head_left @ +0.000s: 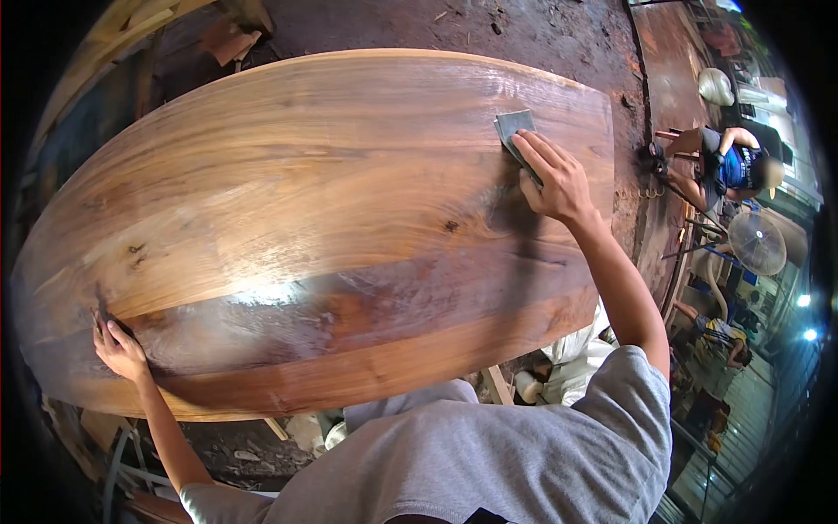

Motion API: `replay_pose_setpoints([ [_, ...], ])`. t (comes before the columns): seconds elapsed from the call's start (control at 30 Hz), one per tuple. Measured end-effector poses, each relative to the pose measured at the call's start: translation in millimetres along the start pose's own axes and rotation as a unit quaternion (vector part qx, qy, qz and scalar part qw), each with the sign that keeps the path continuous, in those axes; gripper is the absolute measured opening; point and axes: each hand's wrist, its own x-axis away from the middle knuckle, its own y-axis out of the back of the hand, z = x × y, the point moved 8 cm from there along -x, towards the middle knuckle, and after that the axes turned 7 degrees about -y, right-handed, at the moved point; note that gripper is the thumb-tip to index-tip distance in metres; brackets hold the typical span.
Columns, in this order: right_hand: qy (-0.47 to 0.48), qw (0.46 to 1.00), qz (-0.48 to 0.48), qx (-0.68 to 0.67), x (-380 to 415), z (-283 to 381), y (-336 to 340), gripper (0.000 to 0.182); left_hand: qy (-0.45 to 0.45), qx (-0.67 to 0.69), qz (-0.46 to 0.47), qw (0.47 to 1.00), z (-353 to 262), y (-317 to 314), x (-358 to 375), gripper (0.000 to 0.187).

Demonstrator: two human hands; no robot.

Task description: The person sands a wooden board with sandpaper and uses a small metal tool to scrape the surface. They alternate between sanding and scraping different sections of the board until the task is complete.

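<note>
A broad wooden tabletop (pixel 349 201) with rounded, polished-looking grain spans most of the head view. Near its right end, my right hand (pixel 559 185) is closed on a folded sheet of grey-green sandpaper (pixel 517 129), which lies against the wood; part of the sheet is hidden under the fingers. Far to the left, my left hand (pixel 120 349) rests on the board close to its near edge, fingers apart. A dark mark or shadow shows beside those fingertips. A darker, shiny strip with light reflections runs along the board between my hands.
Two people work at the right, one seated (pixel 742 166) and another further down (pixel 724 341). A standing fan (pixel 757 243) is between them. White sacks (pixel 580 358) lie under the board's near right side. Scrap wood (pixel 231 42) lies at the upper left on the dirt floor.
</note>
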Motion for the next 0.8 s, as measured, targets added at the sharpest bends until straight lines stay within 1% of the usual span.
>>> replay_pose_setpoints([
  [0.03,0.001,1.000,-0.003,-0.001,0.6,0.0,-1.0,0.069,0.000,-0.002,-0.002,1.000,-0.8,1.3,-0.2,0.042],
  [0.1,-0.089,0.995,0.041,-0.017,-5.8,1.7,-0.9,0.068,0.005,-0.002,-0.004,1.000,-4.3,3.2,-1.5,0.042],
  [0.13,-0.091,0.995,0.038,-0.018,-6.7,2.8,-9.0,0.068,0.003,-0.001,-0.006,1.000,-6.6,4.3,-2.6,0.042],
  [0.2,-0.128,0.991,-0.040,0.021,-4.3,-2.5,-29.8,0.069,0.023,0.006,-0.001,1.000,-14.8,9.4,-4.5,0.045],
  [0.23,-0.181,0.982,-0.048,-0.006,-6.2,0.6,-41.6,0.070,0.030,0.005,-0.008,0.999,-15.0,10.7,-4.9,0.043],
  [0.27,-0.219,0.974,-0.056,-0.005,-16.2,16.5,-45.7,0.071,0.031,0.006,-0.010,0.999,-11.6,8.7,-4.6,0.043],
  [0.33,-0.235,0.969,-0.072,-0.017,-54.3,79.4,-49.6,0.069,0.044,-0.006,-0.008,0.999,-5.8,4.3,0.7,0.043],
  [0.37,-0.197,0.979,-0.055,0.004,-82.2,133.0,-53.4,0.071,0.073,0.011,0.009,0.997,-5.4,4.2,0.4,0.043],
  [0.4,-0.137,0.988,-0.058,-0.044,-111.9,191.5,-43.2,0.071,0.069,0.015,0.013,0.997,-3.4,3.9,0.5,0.043],
  [0.43,-0.070,0.994,-0.077,-0.033,-145.9,245.9,-56.3,0.069,0.051,0.023,0.009,0.998,-3.2,4.1,-0.4,0.043],
  [0.47,-0.029,0.995,-0.064,-0.077,-177.7,296.3,-64.0,0.066,0.034,0.031,0.002,0.999,-3.4,4.9,-0.5,0.042],
  [0.5,0.048,0.997,-0.030,-0.059,-210.0,339.4,-72.3,0.067,0.015,0.042,0.005,0.999,-2.8,4.1,0.1,0.042],
  [0.57,0.102,0.988,-0.060,-0.102,-228.6,365.3,-68.0,0.066,0.017,0.032,0.012,0.999,1.0,-0.2,2.5,0.041],
  [0.6,0.094,0.989,-0.055,-0.101,-217.7,344.1,-70.8,0.066,0.016,0.019,0.021,0.999,2.5,-0.8,2.9,0.041],
  [0.67,-0.003,0.984,-0.131,-0.120,-182.6,246.2,-56.2,0.065,0.005,0.029,0.016,0.999,0.7,0.5,1.4,0.041],
  [0.7,-0.108,0.976,-0.137,-0.130,-149.0,172.4,-39.8,0.062,0.012,0.030,0.022,0.999,0.8,0.2,1.4,0.041],
  [0.73,-0.199,0.975,-0.079,-0.055,-121.9,99.1,-39.1,0.064,0.022,0.030,0.028,0.999,1.6,-1.1,2.1,0.041],
  [0.77,-0.261,0.957,-0.111,0.053,-79.7,21.7,-40.0,0.064,0.024,0.024,0.031,0.999,3.8,-3.2,2.4,0.044],
  [0.8,-0.300,0.937,-0.123,0.130,-35.1,-76.2,-62.1,0.066,0.024,0.024,0.031,0.999,3.9,-4.2,0.9,0.044],
])
